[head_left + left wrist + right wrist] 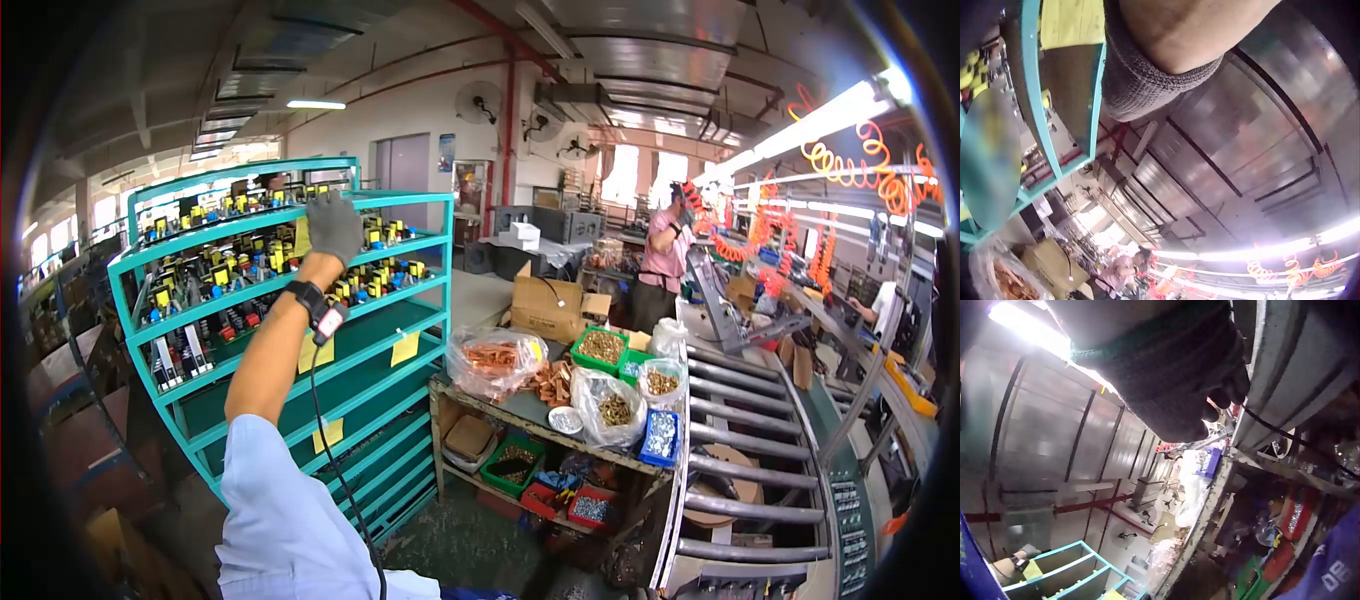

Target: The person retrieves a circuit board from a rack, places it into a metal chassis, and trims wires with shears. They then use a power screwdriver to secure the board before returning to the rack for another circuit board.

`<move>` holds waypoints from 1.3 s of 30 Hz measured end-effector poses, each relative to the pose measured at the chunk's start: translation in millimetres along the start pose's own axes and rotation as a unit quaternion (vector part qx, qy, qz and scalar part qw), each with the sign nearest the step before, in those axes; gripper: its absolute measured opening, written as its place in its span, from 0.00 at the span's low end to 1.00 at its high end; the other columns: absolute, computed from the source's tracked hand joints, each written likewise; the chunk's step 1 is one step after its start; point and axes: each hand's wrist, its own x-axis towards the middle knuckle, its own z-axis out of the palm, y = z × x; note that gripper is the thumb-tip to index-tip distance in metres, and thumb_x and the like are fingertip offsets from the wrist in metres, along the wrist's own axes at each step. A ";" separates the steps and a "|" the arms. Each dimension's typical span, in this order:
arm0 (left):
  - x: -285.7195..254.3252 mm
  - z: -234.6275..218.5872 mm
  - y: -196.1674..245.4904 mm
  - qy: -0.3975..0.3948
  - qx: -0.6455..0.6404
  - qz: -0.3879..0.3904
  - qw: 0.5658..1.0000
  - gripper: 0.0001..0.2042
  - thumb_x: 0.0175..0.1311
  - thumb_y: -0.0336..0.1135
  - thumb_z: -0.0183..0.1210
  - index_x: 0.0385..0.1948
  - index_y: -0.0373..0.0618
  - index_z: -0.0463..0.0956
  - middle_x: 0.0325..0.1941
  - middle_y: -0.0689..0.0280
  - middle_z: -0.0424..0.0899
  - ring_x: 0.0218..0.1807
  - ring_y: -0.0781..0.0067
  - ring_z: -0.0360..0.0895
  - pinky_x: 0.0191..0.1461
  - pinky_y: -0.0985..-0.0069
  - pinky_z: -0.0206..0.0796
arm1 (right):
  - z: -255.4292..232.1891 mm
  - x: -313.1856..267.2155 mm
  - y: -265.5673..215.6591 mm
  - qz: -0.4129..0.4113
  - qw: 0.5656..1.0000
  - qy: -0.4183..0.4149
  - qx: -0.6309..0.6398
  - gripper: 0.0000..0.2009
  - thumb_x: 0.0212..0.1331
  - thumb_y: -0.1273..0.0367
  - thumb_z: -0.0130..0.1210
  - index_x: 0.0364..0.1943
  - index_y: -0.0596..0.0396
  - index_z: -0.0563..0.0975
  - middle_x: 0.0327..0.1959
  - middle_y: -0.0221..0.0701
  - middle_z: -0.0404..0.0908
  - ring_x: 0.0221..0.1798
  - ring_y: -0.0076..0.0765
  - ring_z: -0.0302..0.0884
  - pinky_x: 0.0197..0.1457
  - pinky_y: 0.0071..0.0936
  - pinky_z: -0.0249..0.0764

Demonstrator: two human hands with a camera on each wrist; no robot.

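Observation:
My left hand in a grey knit glove grips the top front rail of a teal metal rack, right beside a yellow paper tag. Its fingertips go over the rail; in the left wrist view only the glove cuff shows. Rows of small parts with yellow and blue blocks fill the upper shelves. Outside the head view, my right hand hangs with loosely bent fingers beside the metal edge of the roller conveyor, holding nothing. A black cable passes by its fingertips.
Right of the rack stands a bench bearing bagged copper parts, green bins and a blue bin. Beyond it runs the conveyor. A person in pink stands farther back. A cable hangs along my left arm.

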 end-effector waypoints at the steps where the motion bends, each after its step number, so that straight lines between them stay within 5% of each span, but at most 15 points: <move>1: 10.7 -7.2 -20.9 -0.015 0.031 0.010 0.999 0.18 0.67 0.48 0.57 0.47 0.46 0.85 0.55 0.55 0.82 0.60 0.50 0.75 0.70 0.49 0.59 | 3.0 -3.2 4.2 -0.012 1.000 0.004 -0.016 0.12 0.64 0.70 0.57 0.47 0.64 0.83 0.52 0.54 0.82 0.57 0.62 0.78 0.63 0.48 0.74; 3: 23.2 -33.8 -48.2 -0.103 0.036 -0.072 0.991 0.20 0.70 0.52 0.53 0.46 0.47 0.87 0.52 0.54 0.86 0.57 0.49 0.80 0.67 0.46 0.64 | 8.6 -8.7 12.0 -0.031 0.999 0.013 -0.041 0.12 0.64 0.70 0.58 0.46 0.64 0.83 0.52 0.54 0.82 0.57 0.62 0.78 0.63 0.49 0.75; 6: 22.9 2.0 -85.6 -0.156 0.004 -0.073 0.985 0.24 0.69 0.58 0.53 0.44 0.47 0.87 0.51 0.51 0.88 0.54 0.50 0.86 0.56 0.46 0.72 | 15.1 -10.3 21.2 -0.043 0.996 0.023 -0.071 0.11 0.63 0.70 0.58 0.45 0.63 0.83 0.51 0.54 0.83 0.56 0.61 0.79 0.63 0.49 0.75; 8: 6.4 21.6 -97.7 -0.027 -0.022 -0.027 0.999 0.24 0.65 0.59 0.57 0.41 0.46 0.87 0.44 0.50 0.89 0.48 0.44 0.86 0.53 0.50 0.76 | 17.1 -4.0 23.7 -0.041 0.997 0.025 -0.055 0.10 0.61 0.70 0.59 0.41 0.61 0.85 0.46 0.54 0.85 0.52 0.63 0.80 0.61 0.51 0.76; 9: 6.2 34.1 -100.1 -0.014 -0.015 -0.019 1.000 0.25 0.65 0.61 0.56 0.41 0.45 0.87 0.43 0.49 0.89 0.48 0.44 0.86 0.53 0.50 0.76 | 16.2 -2.4 20.4 -0.058 0.995 0.041 -0.065 0.08 0.61 0.73 0.59 0.41 0.61 0.85 0.44 0.51 0.85 0.50 0.60 0.82 0.58 0.49 0.78; 10: 11.0 38.8 -103.1 -0.021 0.012 -0.028 0.999 0.27 0.65 0.62 0.55 0.41 0.45 0.87 0.43 0.49 0.89 0.49 0.44 0.86 0.53 0.51 0.76 | 55.4 -24.2 72.6 -0.037 0.995 0.060 -0.073 0.11 0.58 0.75 0.61 0.46 0.60 0.82 0.53 0.50 0.81 0.58 0.59 0.77 0.62 0.47 0.73; 15: 13.5 35.7 -88.7 0.023 0.083 -0.035 0.996 0.35 0.68 0.72 0.47 0.40 0.45 0.87 0.43 0.51 0.89 0.47 0.44 0.87 0.49 0.51 0.78 | 38.8 -11.9 44.8 -0.031 0.992 0.038 -0.116 0.08 0.57 0.75 0.62 0.40 0.60 0.81 0.50 0.45 0.82 0.53 0.57 0.78 0.58 0.48 0.75; 32: 14.4 45.4 -93.2 -0.012 0.184 -0.025 0.983 0.38 0.71 0.73 0.38 0.45 0.45 0.83 0.48 0.51 0.87 0.50 0.47 0.85 0.52 0.51 0.75 | 33.9 -17.8 38.7 -0.005 0.997 -0.004 -0.074 0.07 0.59 0.78 0.61 0.42 0.61 0.82 0.50 0.47 0.82 0.56 0.57 0.78 0.61 0.48 0.74; 35: 12.7 47.1 -96.1 -0.008 0.221 -0.014 0.975 0.37 0.72 0.73 0.38 0.45 0.45 0.83 0.49 0.51 0.87 0.51 0.47 0.85 0.53 0.50 0.74 | 37.8 -20.6 26.7 0.083 0.996 0.024 0.031 0.08 0.59 0.80 0.58 0.42 0.62 0.82 0.48 0.47 0.80 0.54 0.53 0.79 0.56 0.42 0.77; 39: 16.9 68.3 -122.5 0.029 0.248 -0.014 0.968 0.37 0.73 0.72 0.39 0.55 0.47 0.80 0.53 0.50 0.86 0.53 0.44 0.83 0.53 0.48 0.74 | 48.8 26.1 -30.6 0.044 0.990 -0.049 0.128 0.08 0.60 0.80 0.59 0.42 0.62 0.84 0.45 0.45 0.84 0.47 0.51 0.83 0.53 0.40 0.81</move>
